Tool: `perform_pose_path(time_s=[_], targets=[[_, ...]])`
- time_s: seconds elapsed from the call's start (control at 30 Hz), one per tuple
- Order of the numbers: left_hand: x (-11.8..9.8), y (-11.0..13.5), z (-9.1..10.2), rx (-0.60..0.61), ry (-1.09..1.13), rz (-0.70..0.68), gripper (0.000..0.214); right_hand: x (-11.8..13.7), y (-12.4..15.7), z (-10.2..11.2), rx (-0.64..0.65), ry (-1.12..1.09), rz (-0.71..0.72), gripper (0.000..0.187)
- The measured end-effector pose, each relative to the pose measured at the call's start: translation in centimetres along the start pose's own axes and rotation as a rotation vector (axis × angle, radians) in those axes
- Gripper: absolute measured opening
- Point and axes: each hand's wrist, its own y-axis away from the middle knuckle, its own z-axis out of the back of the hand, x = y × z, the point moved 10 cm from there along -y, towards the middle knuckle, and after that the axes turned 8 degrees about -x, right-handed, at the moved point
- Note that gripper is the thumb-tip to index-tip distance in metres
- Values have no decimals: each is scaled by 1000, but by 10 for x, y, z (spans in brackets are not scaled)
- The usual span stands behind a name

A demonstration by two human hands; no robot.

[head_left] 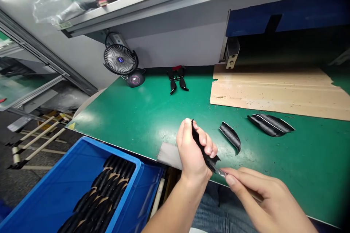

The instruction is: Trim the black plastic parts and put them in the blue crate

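Note:
My left hand (pixel 193 149) grips a curved black plastic part (pixel 203 149) upright above the near edge of the green table (pixel 153 113). My right hand (pixel 259 193) holds a thin blade tool (pixel 222 172) whose metal tip touches the lower end of that part. A similar black curved part (pixel 231 136) lies on the table just right of my hands. Two more black parts (pixel 270 123) lie together farther right.
A blue bin (pixel 68 174) with several black parts stands at the lower left, below the table edge. A small fan (pixel 120 59) and black cutters with red handles (pixel 177 78) sit at the back. A cardboard sheet (pixel 279 89) covers the right rear of the table.

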Motion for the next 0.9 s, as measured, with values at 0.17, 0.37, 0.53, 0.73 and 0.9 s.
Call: perform_pose_path(time_s=[0.17,0.37,0.53,0.73,0.9], targets=[[-5,4,-1,12,-17,-26,30,0,-1,-2,11,-3,-33,23],[-7,4,2,-11,-25,-35,30,7,-4,1,-40,92,17,25],[-9,6,4,-24,-41,-64,30,10,-2,2,-94,168,50,23],[-9,6,5,-43,-46,-78,28,11,-1,4,-147,245,89,23],[-8,6,6,-61,-62,-94,28,18,2,7,-231,379,167,22]])
